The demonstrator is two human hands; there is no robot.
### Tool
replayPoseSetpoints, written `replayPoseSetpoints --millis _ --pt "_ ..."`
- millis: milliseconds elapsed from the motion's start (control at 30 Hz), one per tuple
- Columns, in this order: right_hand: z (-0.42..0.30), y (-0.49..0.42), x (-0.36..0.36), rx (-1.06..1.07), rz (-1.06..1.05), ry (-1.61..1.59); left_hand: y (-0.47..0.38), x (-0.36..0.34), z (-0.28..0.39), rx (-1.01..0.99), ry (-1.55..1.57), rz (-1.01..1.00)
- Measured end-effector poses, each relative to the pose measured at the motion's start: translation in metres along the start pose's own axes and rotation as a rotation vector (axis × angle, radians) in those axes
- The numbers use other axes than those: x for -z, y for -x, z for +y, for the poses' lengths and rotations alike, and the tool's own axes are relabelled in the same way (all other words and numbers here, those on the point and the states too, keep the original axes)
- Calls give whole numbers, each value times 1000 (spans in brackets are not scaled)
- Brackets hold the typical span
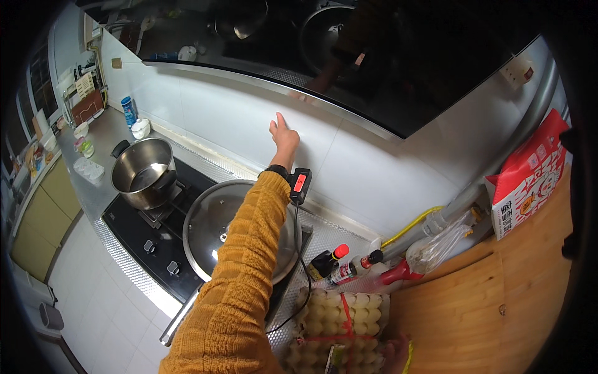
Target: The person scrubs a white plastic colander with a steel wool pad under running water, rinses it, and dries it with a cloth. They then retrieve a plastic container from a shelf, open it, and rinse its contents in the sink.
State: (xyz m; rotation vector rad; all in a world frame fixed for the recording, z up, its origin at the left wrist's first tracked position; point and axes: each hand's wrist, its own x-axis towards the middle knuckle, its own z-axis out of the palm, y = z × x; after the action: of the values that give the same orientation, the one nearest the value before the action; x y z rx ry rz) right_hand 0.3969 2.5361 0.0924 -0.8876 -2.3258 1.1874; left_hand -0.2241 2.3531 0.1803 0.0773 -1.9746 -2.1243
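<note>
My left hand (pixel 285 138) reaches up in front of the white tiled wall, just below the lower front edge of a black glossy range hood (pixel 280 51). One finger points upward, another sits a little apart from it, and nothing shows in the hand. A black strap with a small cabled device (pixel 300 186) is on that wrist. Below the sleeve, a large pan with a glass lid (pixel 210 233) stands on the black gas hob (pixel 135 248). My right hand (pixel 397 350) is dim and blurred beside stacked egg trays (pixel 343 313), near a yellow strip; its grip is unclear.
A steel pot (pixel 142 173) stands on the far burner. A soy sauce bottle (pixel 322 264), another bottle (pixel 352 269) and a red-handled utensil (pixel 397 276) are right of the hob. A red-and-white bag (pixel 528 182) rests on the wooden board (pixel 462 304). The pan handle (pixel 180 318) overhangs the front.
</note>
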Motion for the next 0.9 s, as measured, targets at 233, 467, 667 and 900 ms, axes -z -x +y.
replayPoseSetpoints --millis 233,467,667,900 --pt "12 -1 -8 72 -19 -14 -1 -1 -11 -165 0 88" --pt "17 12 0 83 17 179 22 -2 21 317 678 116" --pt "10 50 -4 48 64 51 69 5 23 442 1007 -470" --pt "10 120 30 -144 224 -45 221 30 66 609 515 -963"
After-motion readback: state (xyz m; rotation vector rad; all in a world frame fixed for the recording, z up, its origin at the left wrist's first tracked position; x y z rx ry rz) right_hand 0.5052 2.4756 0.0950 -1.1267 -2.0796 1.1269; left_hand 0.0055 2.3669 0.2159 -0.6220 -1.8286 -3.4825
